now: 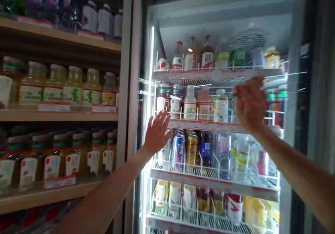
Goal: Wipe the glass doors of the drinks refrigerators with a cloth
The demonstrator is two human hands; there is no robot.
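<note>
My left hand is raised before the left part of a lit drinks fridge, fingers spread and nothing in it. Whether its palm touches the glass door I cannot tell. Farther right and higher, my right hand is smeared by motion in front of the second shelf. Its fingers seem bent, but their grip is unclear. Behind the hands stand a clear bottle with a cream label, a blue can and gold cans. Bottles with white labels stand between the two hands.
Left of the fridge's grey frame, a wooden shelf unit carries rows of juice bottles. The fridge's wire shelves hold more bottles and cans. A dark door edge runs along the right.
</note>
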